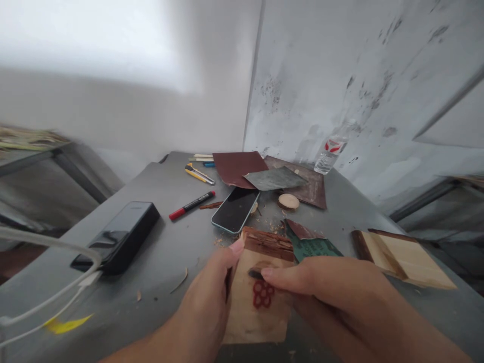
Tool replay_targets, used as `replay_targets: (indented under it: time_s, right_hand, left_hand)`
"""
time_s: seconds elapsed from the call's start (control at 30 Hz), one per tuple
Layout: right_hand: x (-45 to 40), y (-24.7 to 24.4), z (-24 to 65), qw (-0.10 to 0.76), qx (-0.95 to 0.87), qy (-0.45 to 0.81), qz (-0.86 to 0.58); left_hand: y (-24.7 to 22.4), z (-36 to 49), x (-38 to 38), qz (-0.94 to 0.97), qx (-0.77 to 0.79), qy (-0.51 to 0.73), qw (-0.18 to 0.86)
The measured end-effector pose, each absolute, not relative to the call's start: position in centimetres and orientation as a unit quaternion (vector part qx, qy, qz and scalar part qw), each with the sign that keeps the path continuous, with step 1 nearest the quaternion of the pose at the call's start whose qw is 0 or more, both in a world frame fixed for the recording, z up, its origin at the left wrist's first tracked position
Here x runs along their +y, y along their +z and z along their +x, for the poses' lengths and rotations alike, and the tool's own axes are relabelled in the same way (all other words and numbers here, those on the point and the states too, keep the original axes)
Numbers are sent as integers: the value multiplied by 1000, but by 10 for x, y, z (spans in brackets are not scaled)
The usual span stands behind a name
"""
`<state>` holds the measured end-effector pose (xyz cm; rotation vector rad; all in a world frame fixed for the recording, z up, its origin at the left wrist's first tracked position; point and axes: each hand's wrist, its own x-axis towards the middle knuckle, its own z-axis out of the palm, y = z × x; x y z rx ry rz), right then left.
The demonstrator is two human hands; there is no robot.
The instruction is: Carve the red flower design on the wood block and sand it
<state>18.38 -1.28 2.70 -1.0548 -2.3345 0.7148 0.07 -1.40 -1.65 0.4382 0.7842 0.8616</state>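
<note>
A pale wooden board (257, 322) with rough bark along its far edge is held up over the near part of the table. Red linked rings (263, 294) are drawn on its face. My left hand (206, 292) grips the board by its left side, thumb near the bark. From the right, my right hand (333, 292) also holds the board; its thumb presses at a small dark oval spot (255, 273) above the drawing. Whether that spot is a loose piece or part of the wood, I cannot tell. The right fingers are mostly hidden.
A grey table (159, 252) carries a phone (236, 209), a power bank (121, 232) with white cable, a red marker (192, 205), a utility knife (199, 174), sandpaper sheets (240, 166), a wood slice (288, 201), more bark-edged wood (408, 254) and a water bottle (329, 154).
</note>
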Motion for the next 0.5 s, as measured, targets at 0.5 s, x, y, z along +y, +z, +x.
replay_targets:
  time_s: [0.5]
  right_hand:
    - [-14,43,186,178,-825,334,-420]
  left_hand:
    - [-17,-4,-8,220,332,417,817]
